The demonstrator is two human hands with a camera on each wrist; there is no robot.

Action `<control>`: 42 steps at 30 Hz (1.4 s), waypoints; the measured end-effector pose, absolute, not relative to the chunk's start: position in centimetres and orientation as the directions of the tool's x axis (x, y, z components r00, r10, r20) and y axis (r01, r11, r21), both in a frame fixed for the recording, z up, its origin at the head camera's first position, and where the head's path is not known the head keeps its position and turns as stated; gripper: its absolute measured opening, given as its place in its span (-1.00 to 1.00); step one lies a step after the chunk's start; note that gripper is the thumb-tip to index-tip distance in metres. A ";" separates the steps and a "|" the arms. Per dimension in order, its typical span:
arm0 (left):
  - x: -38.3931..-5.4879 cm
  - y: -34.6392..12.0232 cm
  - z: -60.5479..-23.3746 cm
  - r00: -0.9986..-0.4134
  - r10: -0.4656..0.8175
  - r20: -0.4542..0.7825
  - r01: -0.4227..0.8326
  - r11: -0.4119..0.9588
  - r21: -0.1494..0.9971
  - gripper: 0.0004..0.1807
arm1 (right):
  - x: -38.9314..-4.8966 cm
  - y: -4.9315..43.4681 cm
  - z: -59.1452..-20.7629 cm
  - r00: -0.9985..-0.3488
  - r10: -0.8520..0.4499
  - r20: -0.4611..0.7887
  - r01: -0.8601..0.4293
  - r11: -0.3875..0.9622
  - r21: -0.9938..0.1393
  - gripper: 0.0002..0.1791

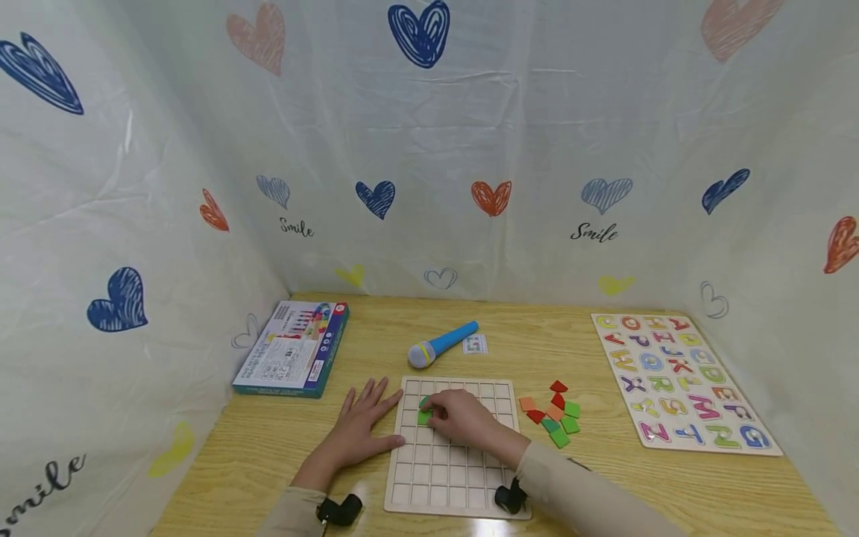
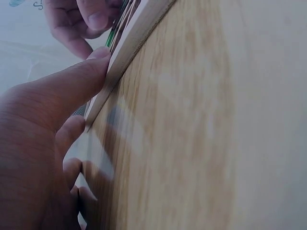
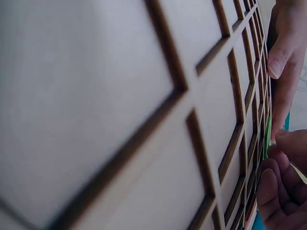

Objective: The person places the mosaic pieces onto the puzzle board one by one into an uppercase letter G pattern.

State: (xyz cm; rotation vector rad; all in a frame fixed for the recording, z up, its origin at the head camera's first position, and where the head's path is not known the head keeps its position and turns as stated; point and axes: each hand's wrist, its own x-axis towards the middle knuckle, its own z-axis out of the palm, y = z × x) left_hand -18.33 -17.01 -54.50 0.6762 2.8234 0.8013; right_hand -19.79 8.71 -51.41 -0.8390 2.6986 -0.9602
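- Green at the fingertips: a dark green piece [image 1: 424, 401] sits in the far left part of the grid board [image 1: 439, 456], and the right hand [image 1: 464, 419] is right on it, grip together, thumb and fingertips pinching the piece.
- Just nearer on the grid board, a light green square [image 1: 423, 419], tucked close by those same fingers.
- Over at the grid board's left edge, the left hand [image 1: 358, 432]: grip apart, fingers fanned over the desk [image 1: 671, 488], thumb touching the rim.
- Off the grid board's right edge, a loose scatter: red pieces [image 1: 535, 416], orange squares [image 1: 527, 404], light green squares [image 1: 560, 437], a teal piece [image 1: 550, 424] among them.
- Beyond the grid board's far edge, a blue microphone [image 1: 451, 340] lies slantwise, a small printed card [image 1: 475, 344] just beside its handle.
- Farther out, beyond and left of the grid board, a flat box [image 1: 288, 350].
- Well right of the grid board, an alphabet board [image 1: 684, 382], all coloured letters.
- Behind the grid board and everything else, a white curtain [image 1: 537, 134] printed with hearts.
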 end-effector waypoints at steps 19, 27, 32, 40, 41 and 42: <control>-18.3 -16.9 -54.4 -0.894 0.448 -0.013 0.377 0.767 0.518 -0.08 | -19.5 17.6 -51.4 -0.915 -0.394 0.088 -0.352 0.674 -0.650 -0.87; -18.4 -16.9 -54.7 -0.896 0.444 -0.020 0.373 0.775 0.510 -0.07 | -19.3 22.4 -51.8 -0.950 -0.291 0.110 -0.289 0.697 -0.656 -0.83; -18.5 -16.9 -54.8 -0.896 0.443 -0.023 0.371 0.777 0.509 -0.07 | -19.1 24.0 -51.7 -0.960 -0.262 0.096 -0.261 0.721 -0.642 -0.79; -18.5 -16.9 -55.0 -0.897 0.441 -0.002 0.377 0.769 0.516 -0.07 | -19.1 24.6 -51.7 -0.961 -0.275 0.036 -0.239 0.758 -0.607 -0.79; -18.5 -16.9 -55.0 -0.898 0.440 0.004 0.378 0.767 0.519 -0.07 | -19.1 24.6 -51.7 -0.961 -0.274 0.029 -0.235 0.761 -0.605 -0.81; -18.5 -17.0 -55.1 -0.898 0.439 0.011 0.380 0.764 0.522 -0.07 | -19.2 24.6 -51.7 -0.962 -0.273 0.022 -0.231 0.763 -0.603 -0.82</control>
